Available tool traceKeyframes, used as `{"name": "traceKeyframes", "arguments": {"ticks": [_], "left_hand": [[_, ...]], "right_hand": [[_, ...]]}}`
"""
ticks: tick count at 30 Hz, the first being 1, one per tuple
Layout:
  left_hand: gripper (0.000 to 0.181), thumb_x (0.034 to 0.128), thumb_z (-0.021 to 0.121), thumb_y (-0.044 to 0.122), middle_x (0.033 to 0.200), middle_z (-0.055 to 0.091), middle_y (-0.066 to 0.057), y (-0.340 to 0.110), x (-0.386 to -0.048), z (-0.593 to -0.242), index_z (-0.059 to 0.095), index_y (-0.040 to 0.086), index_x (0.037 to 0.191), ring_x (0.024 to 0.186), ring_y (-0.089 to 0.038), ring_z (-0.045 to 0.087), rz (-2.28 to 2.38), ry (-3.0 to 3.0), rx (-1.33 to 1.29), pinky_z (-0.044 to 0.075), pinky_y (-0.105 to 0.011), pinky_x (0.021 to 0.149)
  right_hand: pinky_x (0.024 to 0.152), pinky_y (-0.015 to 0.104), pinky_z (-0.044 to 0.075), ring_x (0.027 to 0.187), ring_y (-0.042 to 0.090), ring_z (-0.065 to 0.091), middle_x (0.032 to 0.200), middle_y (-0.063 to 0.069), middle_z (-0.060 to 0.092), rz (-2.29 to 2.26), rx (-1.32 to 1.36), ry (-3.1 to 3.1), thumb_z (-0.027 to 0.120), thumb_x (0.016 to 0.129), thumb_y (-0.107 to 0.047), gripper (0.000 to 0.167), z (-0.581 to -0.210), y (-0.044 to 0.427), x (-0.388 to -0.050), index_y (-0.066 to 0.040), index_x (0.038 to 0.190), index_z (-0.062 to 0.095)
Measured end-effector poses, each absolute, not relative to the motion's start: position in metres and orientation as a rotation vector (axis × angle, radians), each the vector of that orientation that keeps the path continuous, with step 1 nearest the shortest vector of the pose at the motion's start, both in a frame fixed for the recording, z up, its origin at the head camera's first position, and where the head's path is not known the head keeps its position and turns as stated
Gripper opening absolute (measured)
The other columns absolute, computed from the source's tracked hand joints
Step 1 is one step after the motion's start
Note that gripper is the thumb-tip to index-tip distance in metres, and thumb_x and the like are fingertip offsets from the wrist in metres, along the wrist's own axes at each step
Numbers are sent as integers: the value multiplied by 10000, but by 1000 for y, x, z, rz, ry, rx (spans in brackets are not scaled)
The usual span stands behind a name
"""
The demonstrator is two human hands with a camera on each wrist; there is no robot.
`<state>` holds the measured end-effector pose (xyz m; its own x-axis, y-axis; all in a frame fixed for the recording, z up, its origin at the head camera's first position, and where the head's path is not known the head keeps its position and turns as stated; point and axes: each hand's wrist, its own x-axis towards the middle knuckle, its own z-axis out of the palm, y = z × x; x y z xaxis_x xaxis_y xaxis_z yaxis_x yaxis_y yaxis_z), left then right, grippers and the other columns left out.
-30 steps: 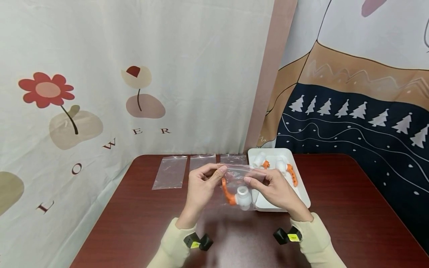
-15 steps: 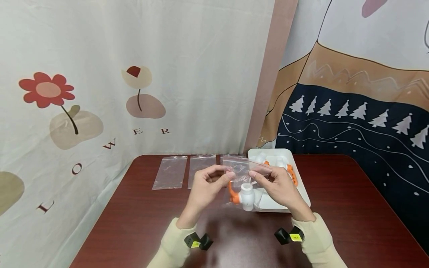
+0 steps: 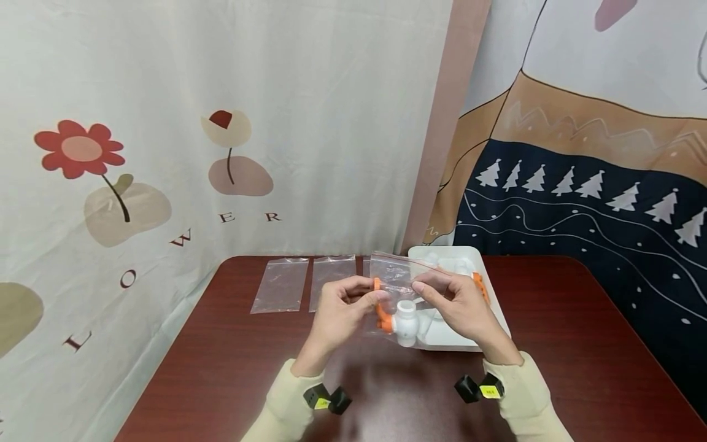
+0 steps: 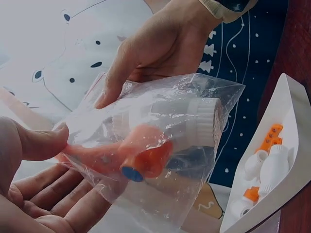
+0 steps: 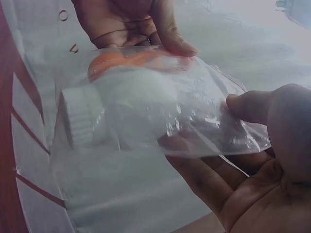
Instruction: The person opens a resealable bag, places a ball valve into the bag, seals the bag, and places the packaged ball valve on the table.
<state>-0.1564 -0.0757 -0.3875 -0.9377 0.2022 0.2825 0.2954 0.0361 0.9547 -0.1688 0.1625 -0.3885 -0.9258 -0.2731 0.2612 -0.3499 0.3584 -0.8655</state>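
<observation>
A clear zip-lock bag (image 3: 393, 267) hangs between both hands above the table. Inside it is a white plastic ball valve (image 3: 407, 323) with an orange handle (image 4: 146, 160); a blue dot shows on the handle's hub. My left hand (image 3: 345, 309) pinches the handle's end through the plastic, thumb on one side and fingers behind. At the bag's other side, my right hand (image 3: 461, 305) pinches the film between thumb and fingers, below the zip strip. In the right wrist view the valve's ribbed white end (image 5: 80, 116) lies against the bag's bottom.
A white tray (image 3: 499, 325) stands behind the right hand, holding more white valves with orange handles (image 4: 269, 137). Flat clear bags (image 3: 280, 285) lie in a row along the table's back edge, one partly covered by the held bag. Printed curtains (image 3: 331, 153) hang behind.
The bag with the valve has shifted slightly right, and its zip edge stands higher. My left fingers have gone from the bag's upper part to the orange handle's end.
</observation>
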Motion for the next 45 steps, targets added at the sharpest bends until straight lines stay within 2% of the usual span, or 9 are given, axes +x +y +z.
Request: {"name": "traceKeyframes", "arguments": {"ticks": [5,8,11,17,26,29,33,39,45], "left_hand": [[180,909,787,137,945,780,-211,-78,-159,-386,758,-5,1016,725,-116,749,-2045,-2213,-476,643,-308,728],[186,901,794,140,948,780,-209,-82,-161,-385,763,1,1022,733,-106,748,-2001,-2223,-444,642,-302,716],[197,901,793,137,953,779,-218,-88,-164,-385,762,-6,1033,727,-105,747,-1987,-2223,-410,640,-300,698],[218,926,753,78,986,765,-264,-104,-170,-388,726,-67,1088,712,-122,761,-2069,-2195,-310,648,-355,701],[200,921,768,94,849,788,-114,-134,-178,-401,747,-53,1054,651,-111,742,-1973,-2233,-20,645,-352,655],[214,923,767,99,836,787,-98,-145,-180,-405,743,-58,1066,648,-119,740,-1967,-2244,50,644,-346,657],[246,922,773,120,855,786,-53,-161,-182,-412,742,-54,1093,672,-78,717,-1931,-2285,145,630,-279,648],[301,931,773,175,887,790,-25,-188,-182,-419,738,-39,1141,702,-48,700,-1847,-2353,294,619,-255,645],[391,941,767,241,958,796,-22,-213,-178,-428,708,-36,1210,751,-19,688,-1789,-2423,380,609,-230,654]], "right_hand": [[810,229,605,877,117,761,1196,139,744,1721,638,-2512,710,979,-203,243,-390,164,-169,-78,1186,739],[779,243,614,854,143,759,1147,135,748,1739,667,-2524,729,964,-199,271,-392,167,-169,-79,1207,716],[777,254,619,881,147,745,1119,109,738,1715,703,-2548,740,956,-201,277,-395,171,-169,-86,1206,704],[870,239,595,1003,93,699,1153,25,743,1557,739,-2612,738,962,-247,277,-406,185,-169,-137,1215,711],[868,317,606,994,148,716,1131,-25,750,1236,792,-2747,754,948,-304,282,-432,204,-168,-183,1200,720],[870,373,602,1001,188,707,1155,0,751,1104,802,-2811,760,939,-293,293,-439,209,-166,-158,1197,729],[852,423,602,979,201,697,1132,33,761,963,815,-2896,775,917,-235,301,-446,216,-165,-87,1177,742],[798,336,592,909,150,690,1017,4,768,834,840,-2970,767,897,-142,198,-455,219,-164,-82,1085,769],[696,232,546,807,27,641,907,-30,759,796,839,-2986,763,873,-52,125,-460,222,-161,-105,981,792]]}}
